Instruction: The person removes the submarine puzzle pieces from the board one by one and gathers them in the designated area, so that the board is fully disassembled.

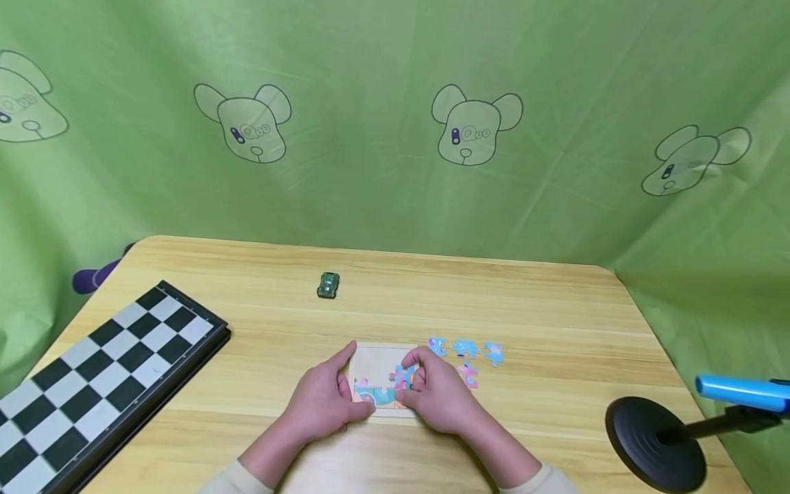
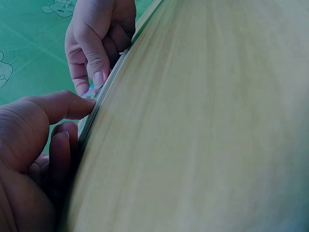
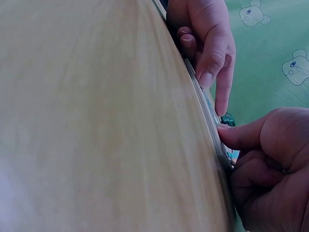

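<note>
A shallow puzzle board (image 1: 378, 358) lies on the table, its lower part filled with joined pieces (image 1: 374, 396) in blue, pink and orange. My left hand (image 1: 322, 399) grips the board's left side, index finger at the far corner and thumb on the near edge. Over the right half, my right hand (image 1: 446, 396) pinches a blue and pink puzzle piece (image 1: 404, 376) between thumb and index finger. In the right wrist view the right hand (image 3: 273, 169) partly hides the board. The left wrist view shows the left thumb (image 2: 72, 104) against the board's rim.
Loose puzzle pieces lie right of the board, including a blue piece (image 1: 465, 348) and a pink piece (image 1: 468, 374). A small green toy car (image 1: 328, 285) stands farther back. A checkered board (image 1: 117, 363) occupies the left, and a black round stand (image 1: 654, 442) the right.
</note>
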### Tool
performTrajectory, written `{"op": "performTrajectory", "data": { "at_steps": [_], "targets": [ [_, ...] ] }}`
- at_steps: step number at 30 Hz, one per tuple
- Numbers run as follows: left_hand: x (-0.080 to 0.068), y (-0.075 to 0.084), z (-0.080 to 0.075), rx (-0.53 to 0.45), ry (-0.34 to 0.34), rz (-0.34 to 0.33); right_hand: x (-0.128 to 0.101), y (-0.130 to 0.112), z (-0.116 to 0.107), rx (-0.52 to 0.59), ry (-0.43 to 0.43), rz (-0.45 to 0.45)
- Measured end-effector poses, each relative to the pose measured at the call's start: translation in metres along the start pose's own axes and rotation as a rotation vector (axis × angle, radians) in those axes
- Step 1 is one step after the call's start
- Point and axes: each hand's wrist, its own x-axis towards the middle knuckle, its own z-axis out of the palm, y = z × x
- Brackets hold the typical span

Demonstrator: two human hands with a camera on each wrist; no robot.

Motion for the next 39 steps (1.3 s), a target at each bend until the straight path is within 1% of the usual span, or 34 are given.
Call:
{"op": "performTrajectory", "data": {
  "at_steps": [10,15,19,26,32,39],
  "targets": [
    [0.0,0.0,0.0,-0.01,-0.003,0.004,0.0,0.0,-0.001,-0.018,-0.003,-0.036],
    [0.001,0.0,0.001,-0.004,-0.004,0.007,-0.002,-0.004,-0.006,-0.017,0.007,-0.026],
    [0.001,0.0,0.001,0.003,-0.001,0.007,-0.003,-0.006,-0.012,-0.053,0.015,-0.016],
    [0.0,0.0,0.001,-0.005,0.002,-0.002,-0.002,-0.002,-0.013,-0.104,-0.017,-0.014],
    [0.0,0.0,0.0,-0.021,0.002,-0.008,-0.003,-0.001,-0.013,-0.106,-0.02,-0.029],
    [-0.001,0.0,0.0,-0.031,0.0,-0.009,-0.01,-0.005,-0.019,-0.068,-0.006,-0.04]
  ]
}}
